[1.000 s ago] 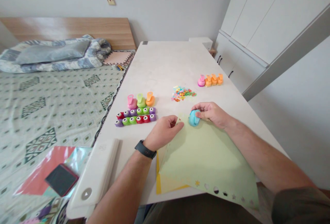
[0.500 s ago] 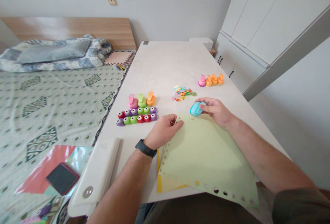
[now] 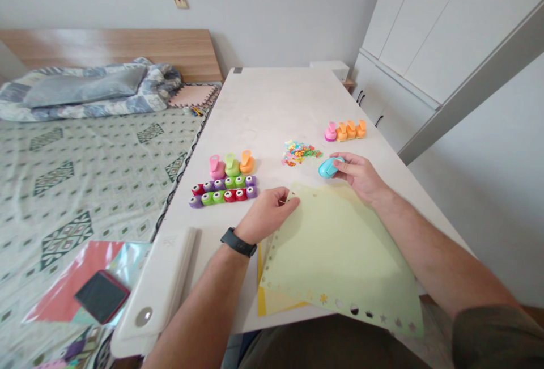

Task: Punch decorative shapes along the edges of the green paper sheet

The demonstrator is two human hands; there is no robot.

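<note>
A pale green sheet of paper (image 3: 340,238) with shaped holes along its left and near edges lies partly over the table's front edge. My left hand (image 3: 272,213), with a dark watch on the wrist, pinches its far left corner. In my right hand (image 3: 359,176) is a light blue craft punch (image 3: 330,168), held between thumb and fingers just beyond the paper's far edge and apart from it. Yellow paper (image 3: 276,301) shows under the green sheet. A heap of small colourful paper cut-outs (image 3: 300,152) lies left of the punch.
Larger craft punches (image 3: 232,165) and two rows of small punches (image 3: 225,190) stand left of the paper. Several more punches (image 3: 346,131) stand at the right. A long white device (image 3: 161,289) lies at the table's left edge, beside a patterned bed (image 3: 106,187).
My right hand has drawn the blue punch away from the paper's far edge, slightly upward and right. My left hand keeps its pinch on the corner.
</note>
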